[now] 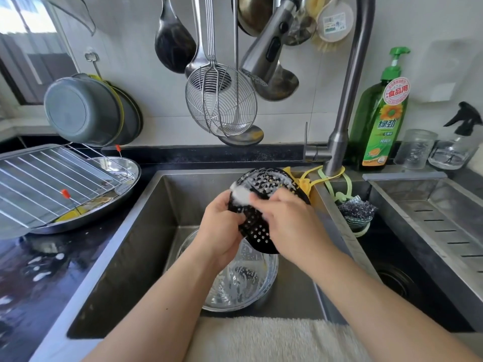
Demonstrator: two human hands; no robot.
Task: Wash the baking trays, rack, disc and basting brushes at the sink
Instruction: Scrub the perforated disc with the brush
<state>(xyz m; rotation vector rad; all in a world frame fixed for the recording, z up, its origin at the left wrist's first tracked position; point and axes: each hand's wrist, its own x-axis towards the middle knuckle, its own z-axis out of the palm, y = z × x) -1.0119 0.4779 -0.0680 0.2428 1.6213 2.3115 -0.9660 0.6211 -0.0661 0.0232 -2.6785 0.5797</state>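
Bare forearms, no sleeves, unadorned fingers [236, 205]

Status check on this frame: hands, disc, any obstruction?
Left hand grips perforated disc over sink. Right hand scrubs it, soapy. Glass bowl below; nothing obstructing.

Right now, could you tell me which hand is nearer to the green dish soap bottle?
Right. The right hand scrubs the black perforated disc closer to the dish soap bottle; the left hand grips the disc's far side.
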